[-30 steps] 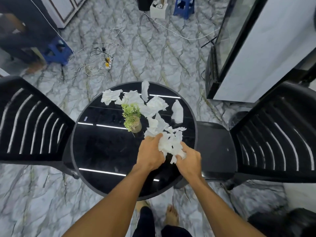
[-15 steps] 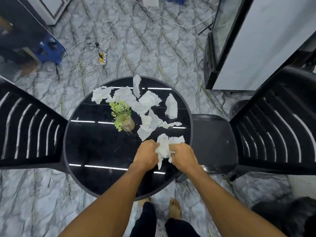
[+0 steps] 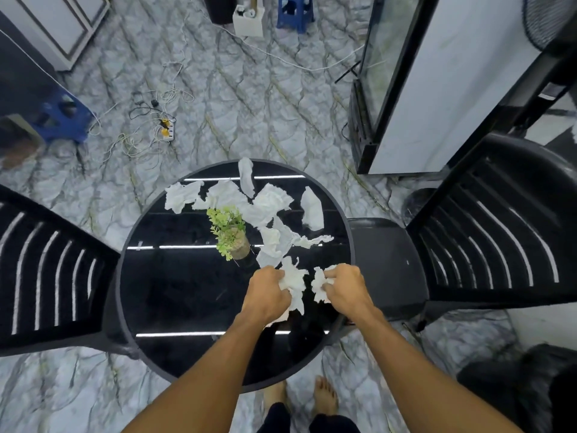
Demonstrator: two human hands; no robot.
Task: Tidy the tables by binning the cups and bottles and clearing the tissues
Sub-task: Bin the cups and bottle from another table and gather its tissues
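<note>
Over the round black glass table (image 3: 175, 292), my left hand (image 3: 265, 292) grips a crumpled white tissue (image 3: 293, 279) that hangs below its fingers. My right hand (image 3: 345, 287) holds a smaller white tissue wad (image 3: 318, 284), a short gap apart from the left one. Several loose white tissues (image 3: 268, 204) lie spread over the far half of the table, one (image 3: 312, 209) off to the right and one (image 3: 181, 195) at the far left. No cups or bottles are in view.
A small potted green plant (image 3: 231, 232) stands near the table's middle, beside the tissues. Black slatted chairs flank the table at left (image 3: 46, 270) and right (image 3: 487, 245). Cables and a power strip (image 3: 165, 132) lie on the marble floor beyond. My bare feet (image 3: 324, 398) show below.
My hands pulled the gathered tissue toward me, then drew apart, so each hand now holds its own piece. The view also shifted slightly.
</note>
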